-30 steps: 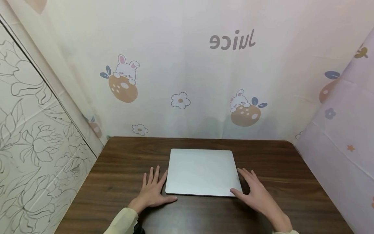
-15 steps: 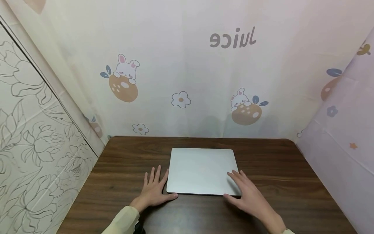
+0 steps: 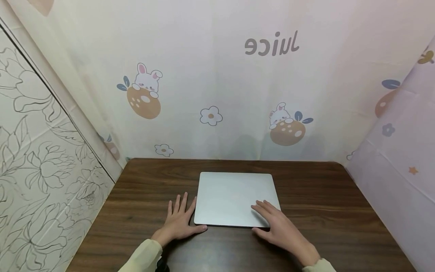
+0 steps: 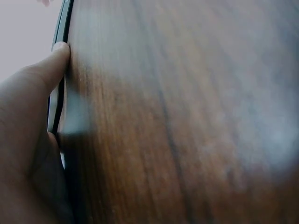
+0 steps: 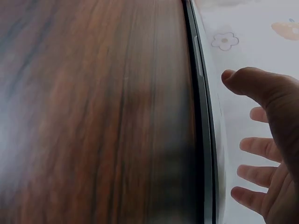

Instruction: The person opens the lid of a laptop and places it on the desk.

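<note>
A closed silver laptop (image 3: 225, 196) lies flat on the dark wooden table (image 3: 163, 173). My left hand (image 3: 180, 223) rests at its front left corner with fingers spread, the index finger along the left side and the thumb by the front edge. In the left wrist view that thumb (image 4: 46, 70) touches the laptop's edge (image 4: 56, 105). My right hand (image 3: 281, 229) hovers over the front right corner, fingers extended over the lid. The right wrist view has its thumb (image 5: 247, 81) raised off the laptop's front edge (image 5: 204, 107), with a shallow notch visible in it.
A pale curtain (image 3: 210, 75) with rabbit and fruit prints hangs right behind the table's back edge. Another printed cloth (image 3: 401, 158) closes off the right side, and a white floral panel (image 3: 40, 170) stands to the left.
My right hand has lifted from the laptop's right edge and moved left, over the lid's front right part. The left hand and the laptop have stayed in place.
</note>
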`<action>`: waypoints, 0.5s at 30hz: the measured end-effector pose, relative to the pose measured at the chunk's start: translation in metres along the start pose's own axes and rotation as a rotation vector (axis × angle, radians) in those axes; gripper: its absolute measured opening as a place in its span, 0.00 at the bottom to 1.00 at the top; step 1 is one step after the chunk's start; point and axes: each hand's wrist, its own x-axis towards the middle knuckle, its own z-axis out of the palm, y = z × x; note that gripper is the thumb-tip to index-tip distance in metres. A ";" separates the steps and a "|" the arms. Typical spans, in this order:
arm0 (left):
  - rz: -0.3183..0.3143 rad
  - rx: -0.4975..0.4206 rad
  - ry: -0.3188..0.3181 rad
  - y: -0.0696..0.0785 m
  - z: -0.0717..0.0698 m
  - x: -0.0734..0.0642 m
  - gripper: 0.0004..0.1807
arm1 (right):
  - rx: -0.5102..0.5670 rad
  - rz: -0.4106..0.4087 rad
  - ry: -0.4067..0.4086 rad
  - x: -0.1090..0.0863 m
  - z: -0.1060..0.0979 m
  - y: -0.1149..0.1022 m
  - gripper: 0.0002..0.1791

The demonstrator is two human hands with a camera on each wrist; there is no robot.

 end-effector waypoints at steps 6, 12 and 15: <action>-0.006 -0.010 0.013 -0.007 0.010 0.003 0.66 | 0.003 -0.031 -0.001 0.006 0.008 -0.010 0.35; 0.007 -0.036 0.012 -0.002 0.004 0.000 0.65 | 0.012 -0.046 -0.027 0.012 0.015 -0.017 0.35; 0.028 -0.056 0.028 0.000 0.001 0.000 0.64 | 0.017 -0.050 -0.037 0.015 0.018 -0.020 0.33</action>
